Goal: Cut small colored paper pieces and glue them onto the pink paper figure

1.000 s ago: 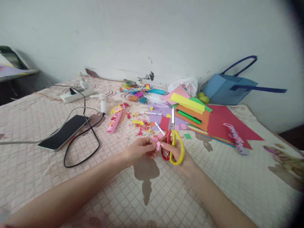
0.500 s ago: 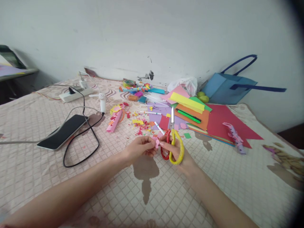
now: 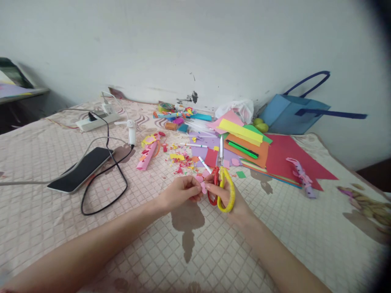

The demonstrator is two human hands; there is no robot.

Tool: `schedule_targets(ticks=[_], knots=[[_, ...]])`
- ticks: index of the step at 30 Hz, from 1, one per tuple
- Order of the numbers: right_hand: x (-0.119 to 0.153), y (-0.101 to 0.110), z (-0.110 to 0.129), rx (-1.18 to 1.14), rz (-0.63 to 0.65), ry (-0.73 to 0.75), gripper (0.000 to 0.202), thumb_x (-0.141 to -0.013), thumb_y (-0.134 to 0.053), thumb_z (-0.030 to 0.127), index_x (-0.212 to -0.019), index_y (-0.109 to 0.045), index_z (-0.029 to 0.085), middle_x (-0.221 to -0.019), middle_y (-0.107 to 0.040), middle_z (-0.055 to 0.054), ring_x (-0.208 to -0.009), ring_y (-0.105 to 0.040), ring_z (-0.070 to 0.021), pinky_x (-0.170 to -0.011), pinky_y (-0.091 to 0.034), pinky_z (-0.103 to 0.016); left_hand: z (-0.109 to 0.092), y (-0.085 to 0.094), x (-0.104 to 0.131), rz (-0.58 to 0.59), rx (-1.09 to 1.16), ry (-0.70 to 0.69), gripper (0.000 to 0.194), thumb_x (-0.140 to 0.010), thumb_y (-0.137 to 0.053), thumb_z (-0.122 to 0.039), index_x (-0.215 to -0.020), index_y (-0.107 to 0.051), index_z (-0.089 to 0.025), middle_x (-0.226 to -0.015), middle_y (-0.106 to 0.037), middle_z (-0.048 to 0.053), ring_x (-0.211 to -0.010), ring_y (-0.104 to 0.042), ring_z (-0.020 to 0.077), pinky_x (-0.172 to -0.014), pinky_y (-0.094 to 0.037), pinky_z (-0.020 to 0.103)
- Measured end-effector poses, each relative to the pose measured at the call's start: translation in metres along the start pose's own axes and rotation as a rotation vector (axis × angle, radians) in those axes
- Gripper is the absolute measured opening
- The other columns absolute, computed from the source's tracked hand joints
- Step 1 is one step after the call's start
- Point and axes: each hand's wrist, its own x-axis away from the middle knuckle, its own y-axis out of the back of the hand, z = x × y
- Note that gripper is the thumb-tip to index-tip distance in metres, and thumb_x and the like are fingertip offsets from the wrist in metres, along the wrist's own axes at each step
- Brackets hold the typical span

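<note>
A small pink paper piece (image 3: 203,185) is between my two hands, above the middle of the table. My left hand (image 3: 185,189) pinches its left side between thumb and fingers. The scissors (image 3: 226,191), with one yellow and one red handle loop, hang on my right hand (image 3: 227,194), blades pointing away toward the wall. The thumb and fingertips of that hand also touch the right side of the pink paper. Just beyond my hands lie many small paper scraps (image 3: 182,162) and a white pen (image 3: 204,164).
Coloured paper sheets (image 3: 284,154) with a green marker (image 3: 242,149) lie at the right, a blue bag (image 3: 293,114) behind them. A phone (image 3: 81,170), black cable, small white fan (image 3: 131,132) and power strip (image 3: 97,121) are at the left. A decorated pink roll (image 3: 147,156) lies beyond my left hand.
The pink paper has turned a little between my fingers, and more of it shows. The scissors have tilted slightly with my right hand.
</note>
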Motion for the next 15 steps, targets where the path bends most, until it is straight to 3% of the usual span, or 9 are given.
schedule_targets(ticks=[7, 15], knots=[[0.0031, -0.0017, 0.0062, 0.113, 0.006, 0.057, 0.021, -0.065, -0.071, 0.029, -0.079, -0.058, 0.019, -0.072, -0.056, 0.002, -0.062, -0.052, -0.0119, -0.055, -0.039, -0.024, 0.0007, 0.0010, -0.0001, -0.012, -0.022, -0.003, 0.023, -0.071, -0.066, -0.033, -0.071, -0.055, -0.012, -0.060, -0.058, -0.001, -0.056, -0.053, 0.0078, -0.056, -0.041, 0.021], [0.0014, -0.0019, 0.0029, -0.001, 0.077, 0.022, 0.024, -0.070, -0.069, 0.037, -0.079, -0.057, 0.019, -0.050, -0.045, 0.007, -0.043, -0.039, -0.0076, -0.041, -0.028, -0.022, -0.0040, 0.0006, 0.0020, -0.117, 0.031, 0.020, 0.023, -0.072, -0.065, -0.033, -0.072, -0.054, -0.013, -0.064, -0.060, 0.000, -0.058, -0.055, 0.0084, -0.060, -0.043, 0.023]])
